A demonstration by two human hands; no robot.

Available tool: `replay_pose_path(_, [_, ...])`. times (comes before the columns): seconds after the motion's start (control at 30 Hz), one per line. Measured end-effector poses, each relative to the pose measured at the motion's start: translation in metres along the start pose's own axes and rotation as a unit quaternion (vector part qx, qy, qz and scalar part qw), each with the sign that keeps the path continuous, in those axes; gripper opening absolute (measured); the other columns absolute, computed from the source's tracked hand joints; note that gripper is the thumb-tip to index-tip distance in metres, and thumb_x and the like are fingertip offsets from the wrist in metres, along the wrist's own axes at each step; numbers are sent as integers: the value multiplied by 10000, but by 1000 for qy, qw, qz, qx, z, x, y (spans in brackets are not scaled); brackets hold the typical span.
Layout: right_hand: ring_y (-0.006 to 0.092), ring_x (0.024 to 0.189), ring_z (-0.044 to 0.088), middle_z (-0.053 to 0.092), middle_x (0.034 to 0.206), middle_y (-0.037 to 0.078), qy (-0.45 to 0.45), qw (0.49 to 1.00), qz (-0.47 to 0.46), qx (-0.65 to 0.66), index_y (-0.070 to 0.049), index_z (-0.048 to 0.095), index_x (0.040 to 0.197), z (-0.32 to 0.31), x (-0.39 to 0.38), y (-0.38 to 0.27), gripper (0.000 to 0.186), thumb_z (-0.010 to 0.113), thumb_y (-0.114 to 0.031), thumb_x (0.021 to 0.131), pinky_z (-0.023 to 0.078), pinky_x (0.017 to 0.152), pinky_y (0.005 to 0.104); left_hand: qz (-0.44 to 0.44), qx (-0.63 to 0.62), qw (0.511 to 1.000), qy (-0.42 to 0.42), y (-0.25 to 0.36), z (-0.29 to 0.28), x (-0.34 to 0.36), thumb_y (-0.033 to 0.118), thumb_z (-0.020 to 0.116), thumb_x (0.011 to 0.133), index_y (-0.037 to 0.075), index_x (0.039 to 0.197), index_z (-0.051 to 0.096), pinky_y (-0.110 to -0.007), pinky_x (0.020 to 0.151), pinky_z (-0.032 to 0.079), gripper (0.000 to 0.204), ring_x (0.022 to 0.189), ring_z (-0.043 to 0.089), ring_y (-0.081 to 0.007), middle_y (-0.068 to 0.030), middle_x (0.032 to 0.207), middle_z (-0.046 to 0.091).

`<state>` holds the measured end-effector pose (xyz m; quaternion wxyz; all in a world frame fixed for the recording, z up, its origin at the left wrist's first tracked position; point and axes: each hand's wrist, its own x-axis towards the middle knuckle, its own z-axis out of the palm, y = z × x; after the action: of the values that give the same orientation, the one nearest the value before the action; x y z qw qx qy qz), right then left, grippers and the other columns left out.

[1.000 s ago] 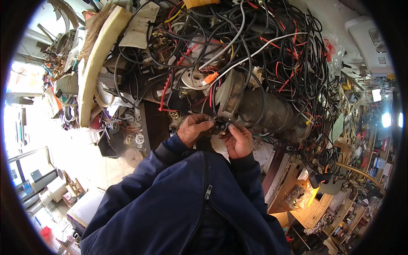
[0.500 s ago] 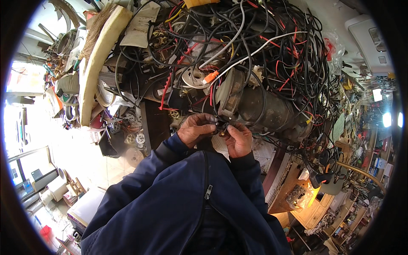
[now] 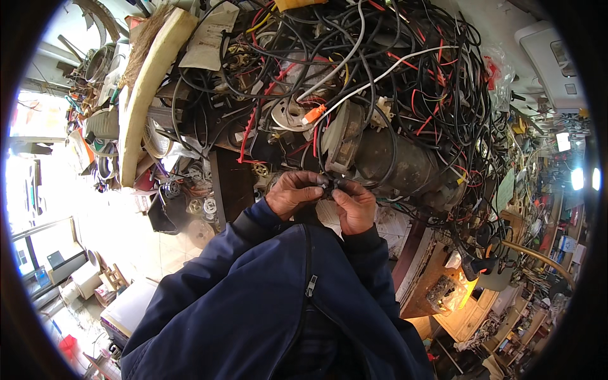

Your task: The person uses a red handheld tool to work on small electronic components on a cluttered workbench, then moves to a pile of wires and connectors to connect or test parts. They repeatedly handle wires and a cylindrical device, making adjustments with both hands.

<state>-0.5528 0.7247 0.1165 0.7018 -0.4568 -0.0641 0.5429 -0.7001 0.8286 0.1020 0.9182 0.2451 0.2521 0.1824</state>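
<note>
A tangled heap of cables (image 3: 405, 63) fills the background beyond the left hand (image 3: 291, 195) and right hand (image 3: 356, 209), which pinch a small dark part (image 3: 329, 184) between them, where a light, even grip should best steady it.

Harsh daylight floods in from the left, bleaching the pale tiled floor (image 3: 158, 253) toward white, while bluish-white lights (image 3: 577, 179) glare at right. Shadow swallows detail in tangled black cables (image 3: 465, 69) and a small dark object (image 3: 329, 186) at center. Straight edges bow with fisheye distortion as the corners fall to black.
</note>
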Motion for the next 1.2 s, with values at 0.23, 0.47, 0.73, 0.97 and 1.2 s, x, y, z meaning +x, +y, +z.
replay_pose_path(0.23, [122,779,608,671,914,88,-1,997,-31,-66,60,644,957,-12,9,7,153,701,35,817,503,734,258,29,44,997,55,-5,-6,9,45,681,869,-9,1074,632,-252,793,505,218,853,627,-118,-50,961,674])
replay_pose_path(0.47, [120,724,604,678,860,75,95,985,-66,-129,72,658,961,-1,27,8,191,736,-9,807,496,683,262,18,91,987,131,3,-7,25,61,689,862,-16,1044,631,-247,780,514,206,840,635,-120,-59,929,676])
replay_pose_path(0.73, [131,745,617,688,886,85,93,986,-60,-126,70,673,973,-8,37,18,154,687,5,833,497,691,270,43,77,987,134,-6,-10,39,45,693,858,-18,1005,659,-261,751,517,164,800,637,-127,-59,910,686])
replay_pose_path(0.97, [143,828,633,690,971,100,65,996,-42,-43,72,669,1009,5,38,14,178,668,21,838,498,750,273,31,74,988,129,1,-3,39,21,691,854,-43,1012,676,-261,738,524,172,786,658,-138,-90,907,707])
replay_pose_path(1.2, [134,829,625,688,977,91,54,994,-55,-82,63,666,1029,-2,39,16,188,650,26,846,488,740,264,41,131,981,138,5,-4,39,34,701,850,-62,995,687,-248,725,520,175,767,645,-114,-80,882,707])
